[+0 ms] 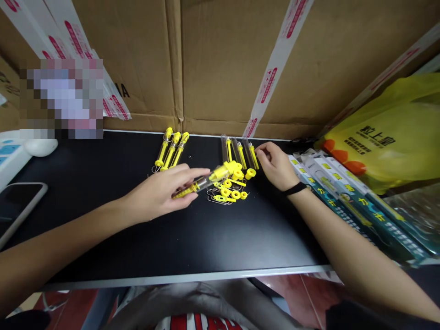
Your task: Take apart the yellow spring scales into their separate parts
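Note:
My left hand (160,192) is closed around a clear tube with yellow parts (204,182), held tilted above the table. Its yellow end points right, over a pile of small yellow rings (226,192), yellow sticks and bent metal wires. My right hand (277,167) is at the right, with its fingers curled beside a row of three clear tubes with yellow rods (239,155). The fingertips are at the rightmost tube; what they hold, if anything, I cannot make out. Beyond my left hand lie three similar yellow pieces (176,147) fitted with metal wires.
A large cardboard box (220,64) stands along the back of the black table (206,247). To the right are several printed packages (347,197) and a yellow plastic bag (381,133). A phone (20,206) and a white object (41,146) lie left.

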Demonstrator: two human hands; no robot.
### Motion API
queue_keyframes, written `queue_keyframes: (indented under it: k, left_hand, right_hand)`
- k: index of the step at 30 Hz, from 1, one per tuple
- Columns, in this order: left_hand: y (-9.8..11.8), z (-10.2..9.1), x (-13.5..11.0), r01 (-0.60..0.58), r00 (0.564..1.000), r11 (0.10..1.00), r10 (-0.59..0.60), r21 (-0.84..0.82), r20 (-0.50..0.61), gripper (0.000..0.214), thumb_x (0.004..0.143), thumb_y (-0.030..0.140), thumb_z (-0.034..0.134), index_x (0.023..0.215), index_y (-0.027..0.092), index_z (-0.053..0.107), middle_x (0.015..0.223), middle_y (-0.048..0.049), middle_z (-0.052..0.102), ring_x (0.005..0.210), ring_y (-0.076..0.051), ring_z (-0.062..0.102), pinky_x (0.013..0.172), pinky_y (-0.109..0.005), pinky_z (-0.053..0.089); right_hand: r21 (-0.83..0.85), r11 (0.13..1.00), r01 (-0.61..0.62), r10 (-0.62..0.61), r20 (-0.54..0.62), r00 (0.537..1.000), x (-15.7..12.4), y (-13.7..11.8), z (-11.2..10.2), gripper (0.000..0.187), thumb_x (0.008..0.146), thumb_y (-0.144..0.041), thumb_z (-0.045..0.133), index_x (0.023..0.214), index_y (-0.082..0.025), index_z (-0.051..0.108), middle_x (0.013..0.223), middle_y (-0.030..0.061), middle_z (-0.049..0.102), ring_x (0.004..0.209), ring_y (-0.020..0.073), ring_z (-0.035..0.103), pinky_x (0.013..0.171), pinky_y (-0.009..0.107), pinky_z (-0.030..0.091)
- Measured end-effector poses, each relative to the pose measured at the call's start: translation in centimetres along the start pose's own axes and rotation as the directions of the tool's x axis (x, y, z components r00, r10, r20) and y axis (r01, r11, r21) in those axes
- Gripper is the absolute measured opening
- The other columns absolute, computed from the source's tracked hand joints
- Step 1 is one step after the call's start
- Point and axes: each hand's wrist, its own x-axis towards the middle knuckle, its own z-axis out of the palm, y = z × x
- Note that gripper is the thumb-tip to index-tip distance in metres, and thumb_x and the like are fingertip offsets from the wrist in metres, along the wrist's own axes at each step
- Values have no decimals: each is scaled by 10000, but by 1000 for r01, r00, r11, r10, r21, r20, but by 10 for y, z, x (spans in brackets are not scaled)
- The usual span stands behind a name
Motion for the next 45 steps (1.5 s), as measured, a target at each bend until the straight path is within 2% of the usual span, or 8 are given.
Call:
queue_keyframes:
  k: [4, 6, 10, 16, 22, 31, 38, 45]
  left_hand:
    - [2, 10, -13, -113, 993, 991, 111, 70, 39, 446, 904, 246, 429, 1343, 249, 348, 1017, -26, 555, 874, -109, 559, 775, -201, 445]
    - [4, 12, -16, -146, 989, 979, 144, 144, 24, 435, 910, 239, 416, 1340, 233, 350, 1025, -30, 562, 882, -113, 567, 788, -206, 450]
    - [7, 14, -18, -186, 982, 952, 190, 243, 8, 418, 901, 220, 425, 1316, 232, 378, 990, -16, 576, 836, -111, 581, 750, -206, 463]
    - [9, 19, -19, -92, 995, 979, 95, 181, -6, 474, 856, 209, 474, 1316, 246, 367, 1099, -37, 540, 925, -126, 572, 798, -223, 474]
    - [11, 25, -19, -114, 993, 991, 111, 69, 34, 582, 817, 174, 494, 1353, 242, 275, 1351, -43, 422, 1239, -169, 398, 1056, -318, 340]
    - [12, 27, -22, -110, 987, 982, 90, 153, 131, 469, 881, 172, 431, 1325, 251, 304, 1004, -4, 569, 866, -134, 568, 767, -251, 451]
    - [3, 34, -21, -97, 995, 932, 93, 350, 28, 360, 937, 230, 362, 1296, 251, 383, 949, 2, 594, 826, -124, 600, 731, -226, 446]
    - [5, 37, -22, -58, 997, 810, 15, 583, 77, 470, 946, 311, 369, 1396, 286, 235, 869, 26, 572, 667, -101, 589, 574, -218, 405]
  right_hand:
    - [276, 956, 102, -128, 79, 989, -22, -46, -11, 376, 943, -407, 257, 793, -201, 533, 726, 35, 547, 668, 158, 522, 644, 281, 406]
    - [413, 893, 179, -275, 185, 943, -37, -66, -16, 426, 951, -434, 217, 776, -199, 526, 682, 26, 526, 614, 147, 494, 604, 278, 390]
    - [443, 847, 292, -436, 267, 860, -57, -85, -20, 291, 943, -371, 328, 769, -198, 485, 679, 16, 508, 612, 137, 469, 594, 269, 365]
    - [503, 842, 196, -405, 349, 845, -63, -87, -11, 247, 950, -320, 334, 778, -200, 464, 690, 7, 500, 623, 127, 468, 593, 255, 365]
    - [504, 826, 253, -478, 388, 788, -71, -97, -5, 159, 941, -307, 355, 842, -209, 431, 711, 4, 500, 613, 121, 462, 573, 239, 365]
    - [465, 845, 264, -463, 391, 795, -70, -94, -5, 101, 915, -293, 414, 870, -205, 433, 725, 2, 519, 623, 119, 462, 588, 240, 366]
    - [448, 873, 191, -406, 452, 795, -67, -94, -5, 192, 929, -314, 401, 793, -192, 460, 682, -13, 489, 602, 104, 445, 586, 224, 342]
    - [398, 901, 170, -364, 485, 795, -65, -91, 3, 240, 949, -326, 363, 807, -179, 488, 707, 5, 513, 643, 114, 467, 625, 233, 349]
